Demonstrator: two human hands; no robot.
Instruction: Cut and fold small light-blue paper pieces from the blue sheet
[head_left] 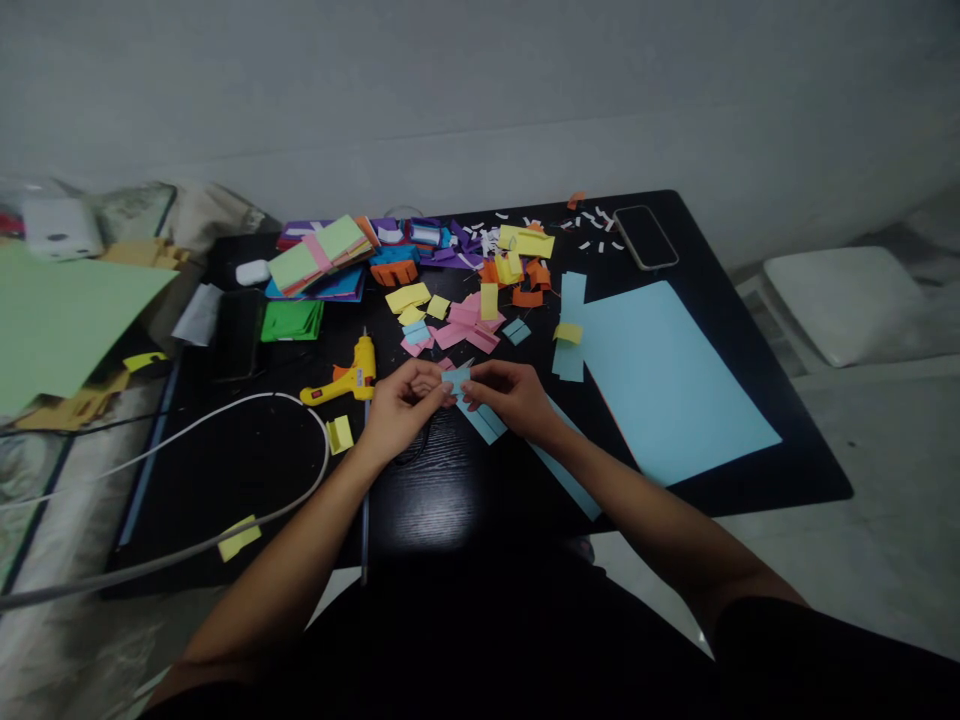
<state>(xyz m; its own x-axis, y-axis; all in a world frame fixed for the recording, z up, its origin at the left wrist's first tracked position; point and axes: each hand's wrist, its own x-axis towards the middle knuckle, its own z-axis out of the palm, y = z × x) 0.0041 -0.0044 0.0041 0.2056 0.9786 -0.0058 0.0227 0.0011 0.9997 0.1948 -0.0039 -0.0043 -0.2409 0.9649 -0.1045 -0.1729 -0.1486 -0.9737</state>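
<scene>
Between both hands, over the black table, is a small piece of light blue paper [456, 379]. My left hand [407, 402] pinches its left side with thumb and fingers. My right hand [514, 396] grips its right side the same way. Just below the fingers lies a light blue paper strip [484, 422], partly covered by my right hand. A pointed metal tip, perhaps of scissors, shows behind the fingers; the rest is hidden. Left of my left hand lies a yellow glue gun [355, 372]. Pink paper pieces [466, 325] are scattered beyond the hands.
Large light blue sheets [675, 380] lie on the black table [795, 478] at right, near a phone [646, 238]. Coloured paper stacks [322, 256] stand at back left. A white cable [300, 495] loops across the left side. A white stool [832, 300] stands at right.
</scene>
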